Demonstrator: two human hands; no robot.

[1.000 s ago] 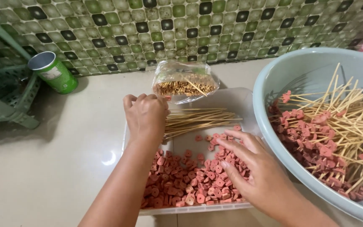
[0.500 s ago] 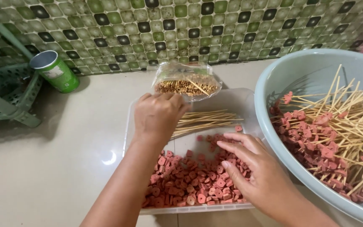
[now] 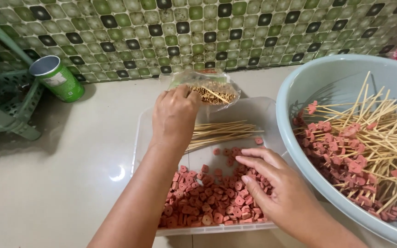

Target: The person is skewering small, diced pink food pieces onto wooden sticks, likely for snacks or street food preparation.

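Viewed from above, over a pale glossy bench (image 3: 47,193). Nearest, right hand (image 3: 276,190) lying palm down on a heap of small pink-red sausage slices (image 3: 207,202), fingers (image 3: 253,160) spread loosely apart and resting on the slices, gripping nothing that shows. Slices filling the near half of a shallow clear plastic tray (image 3: 263,115) set on the bench. Further in, across the middle of the tray, a bundle of bare bamboo skewers (image 3: 226,131) lying roughly sideways, just beyond the slices. Left hand (image 3: 175,119) reaching forward over the tray's far left part, back of the hand up, fingers curled together at the near edge of a clear plastic bag (image 3: 210,89) of brownish sticks; whether anything is pinched there cannot be told. Bag sitting at the tray's far rim. To the right, touching the tray's side, a large pale blue basin (image 3: 341,76) holding many skewers (image 3: 373,138) already threaded with pink slices, piled crisscross. Far left, a green can (image 3: 58,78), open-topped and tilted, beside a pale green plastic stool (image 3: 1,105). Behind everything, a wall of green and black mosaic tiles (image 3: 207,32)
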